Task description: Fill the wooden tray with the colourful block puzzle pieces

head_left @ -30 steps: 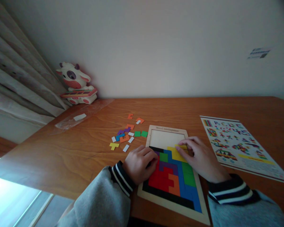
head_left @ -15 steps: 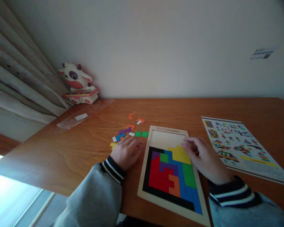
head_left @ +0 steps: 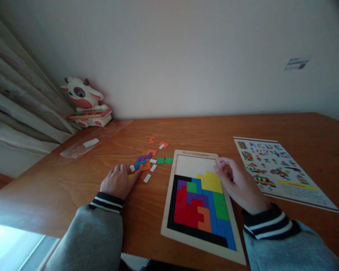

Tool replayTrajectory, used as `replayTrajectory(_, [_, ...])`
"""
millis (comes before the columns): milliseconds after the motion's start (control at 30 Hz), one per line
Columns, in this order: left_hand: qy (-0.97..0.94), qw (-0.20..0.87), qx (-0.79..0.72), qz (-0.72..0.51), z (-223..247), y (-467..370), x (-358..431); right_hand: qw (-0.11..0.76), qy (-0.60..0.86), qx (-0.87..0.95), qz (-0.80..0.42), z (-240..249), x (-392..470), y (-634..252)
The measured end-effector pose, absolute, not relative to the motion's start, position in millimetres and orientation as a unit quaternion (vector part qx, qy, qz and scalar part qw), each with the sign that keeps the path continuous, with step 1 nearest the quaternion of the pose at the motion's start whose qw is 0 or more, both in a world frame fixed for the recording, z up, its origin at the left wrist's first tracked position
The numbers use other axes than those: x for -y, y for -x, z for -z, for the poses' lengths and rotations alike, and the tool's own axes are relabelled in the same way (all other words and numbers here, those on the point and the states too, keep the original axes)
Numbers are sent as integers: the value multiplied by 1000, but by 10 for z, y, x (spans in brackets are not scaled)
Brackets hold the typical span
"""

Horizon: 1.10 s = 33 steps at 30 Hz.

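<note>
At the near side of the loose pieces, my left hand (head_left: 118, 182) is closed around a yellow puzzle piece (head_left: 130, 176), which shows between thumb and fingers. The wooden puzzle tray (head_left: 167, 210) lies in front of me, its lower part filled with fitted blocks in black, red, purple, blue, green, orange and yellow. Its upper part shows bare pale wood. My right hand (head_left: 240, 184) rests over the tray's right rim beside the yellow blocks (head_left: 211, 182). Its fingers are loosely bent, thumb and index tips slightly apart, with nothing visible between them.
Several loose pieces lie left of the tray, among them green squares (head_left: 161, 160), an orange piece (head_left: 145, 166) and a white piece (head_left: 147, 178). A printed pattern sheet (head_left: 282, 169) is at the right. A toy cow (head_left: 84, 99) and clear plastic wrap (head_left: 81, 146) occupy the far left.
My left hand has moved left from beside the tray to the yellow piece, uncovering orange and white pieces. My right hand stays at the tray's right rim. The view has shifted slightly.
</note>
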<state>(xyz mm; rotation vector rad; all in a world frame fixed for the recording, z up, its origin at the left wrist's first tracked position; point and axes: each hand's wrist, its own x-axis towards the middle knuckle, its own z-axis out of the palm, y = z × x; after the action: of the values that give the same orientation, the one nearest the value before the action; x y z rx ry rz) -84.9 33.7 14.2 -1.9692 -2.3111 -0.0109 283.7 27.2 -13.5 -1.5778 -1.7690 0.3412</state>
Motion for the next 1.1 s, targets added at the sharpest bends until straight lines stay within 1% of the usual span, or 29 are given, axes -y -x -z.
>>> replayTrajectory(233, [694, 93, 713, -37, -117, 827, -341, 362, 622, 680, -138, 150, -277, -2844])
replayTrajectory(433, [690, 25, 723, -10, -115, 724, -291, 369, 620, 678, -140, 167, -281, -2855])
replayTrajectory(500, [703, 22, 711, -5, -105, 679, -270, 367, 621, 679, -136, 169, -281, -2856])
replayTrajectory(600, [741, 15, 671, 30, -95, 631, -251, 359, 621, 683, -136, 174, -275, -2854])
replayTrajectory(767, [772, -50, 620, 132, -67, 621, -256, 350, 625, 684, -138, 173, -268, -2843])
replayTrajectory(833, [773, -61, 613, 152, -46, 628, -264, 346, 627, 684, -137, 165, -268, -2840])
replayTrajectory(967, [780, -41, 601, 166, -8, 630, -277, 340, 625, 690, -131, 143, -267, -2836])
replayTrajectory(1100, [816, 19, 536, 213, 8, 624, -284, 338, 626, 691, -128, 136, -264, -2834])
